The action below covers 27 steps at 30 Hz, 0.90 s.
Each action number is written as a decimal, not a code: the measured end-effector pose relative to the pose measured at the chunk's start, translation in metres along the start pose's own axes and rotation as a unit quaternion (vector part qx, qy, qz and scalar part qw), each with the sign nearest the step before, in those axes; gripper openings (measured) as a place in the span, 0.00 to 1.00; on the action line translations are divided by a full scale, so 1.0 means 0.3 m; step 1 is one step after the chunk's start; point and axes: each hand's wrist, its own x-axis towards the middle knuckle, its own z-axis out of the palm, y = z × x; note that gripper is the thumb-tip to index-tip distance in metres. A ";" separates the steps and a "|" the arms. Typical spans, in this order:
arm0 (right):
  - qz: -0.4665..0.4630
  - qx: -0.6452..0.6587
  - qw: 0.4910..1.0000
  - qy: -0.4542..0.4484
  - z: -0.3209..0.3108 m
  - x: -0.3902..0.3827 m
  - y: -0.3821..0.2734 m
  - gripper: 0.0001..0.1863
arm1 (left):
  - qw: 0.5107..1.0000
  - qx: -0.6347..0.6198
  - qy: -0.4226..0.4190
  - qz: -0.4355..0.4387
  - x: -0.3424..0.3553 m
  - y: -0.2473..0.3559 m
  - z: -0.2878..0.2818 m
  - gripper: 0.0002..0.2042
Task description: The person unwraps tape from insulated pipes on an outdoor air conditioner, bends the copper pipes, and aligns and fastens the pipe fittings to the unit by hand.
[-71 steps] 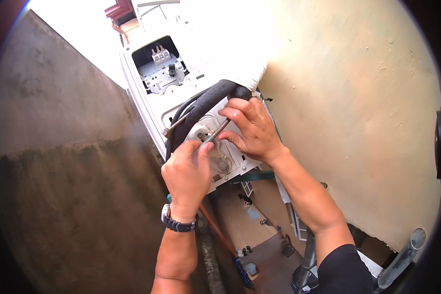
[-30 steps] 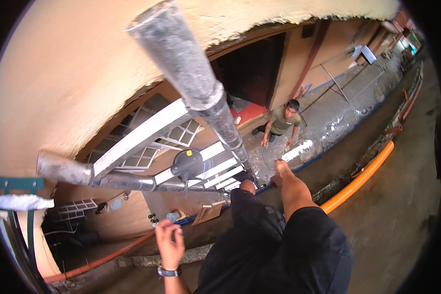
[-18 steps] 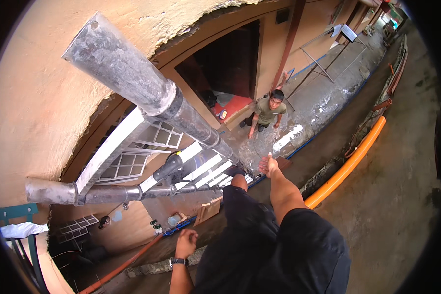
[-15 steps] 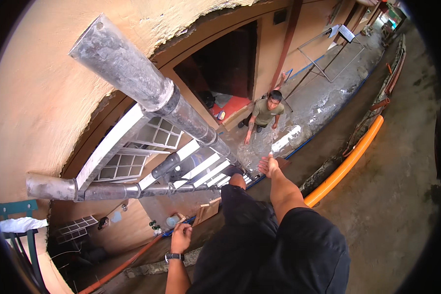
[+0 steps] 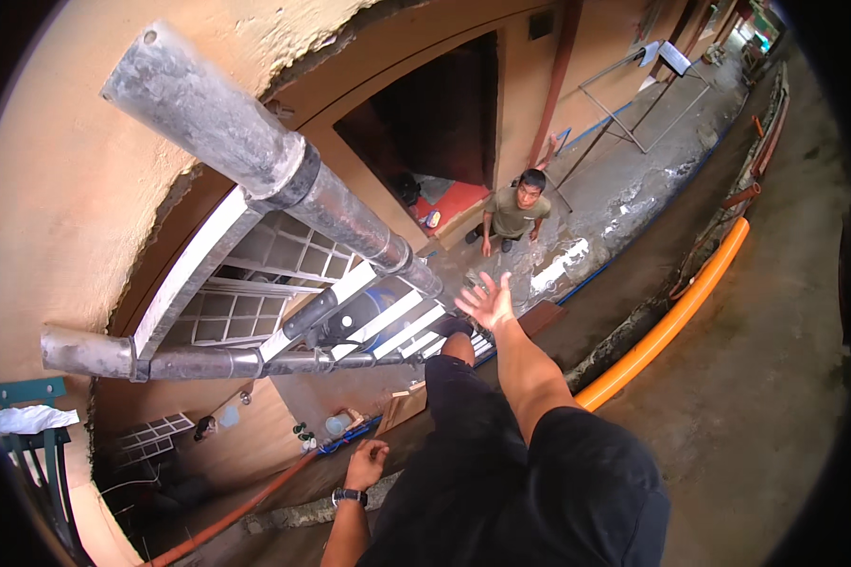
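A ladder of grey metal pipes point(image 5: 350, 227) with white flat rungs point(image 5: 385, 318) drops steeply from the upper left, and I stand on it high above the ground. My right hand point(image 5: 485, 300) reaches out over the lower rungs, palm showing and fingers spread, holding nothing. Low on the left, my left hand point(image 5: 366, 465) hangs beside my leg with its fingers loosely curled in. Nothing shows in it, and it is clear of the ladder. One shoe point(image 5: 452, 327) is by a lower rung. A person in an olive shirt point(image 5: 514, 214) stands below, looking up.
A peach wall point(image 5: 57, 189) with a broken edge is at the left. An orange pipe point(image 5: 667, 326) lies along the concrete channel at right. Below are a doorway point(image 5: 425, 132), a white window grille point(image 5: 232, 317), a thin metal stand point(image 5: 615, 118) and a blue drum point(image 5: 373, 310).
My right hand has opened from a loose cupped shape, spreading its fingers and moving left. The person below has drawn back an outstretched arm. My left hand has shifted slightly right and down.
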 end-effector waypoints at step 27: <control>0.126 -0.304 0.499 -0.802 1.742 -1.654 1.055 0.13 | 0.429 0.558 0.710 0.001 -1.295 1.396 -1.431 0.15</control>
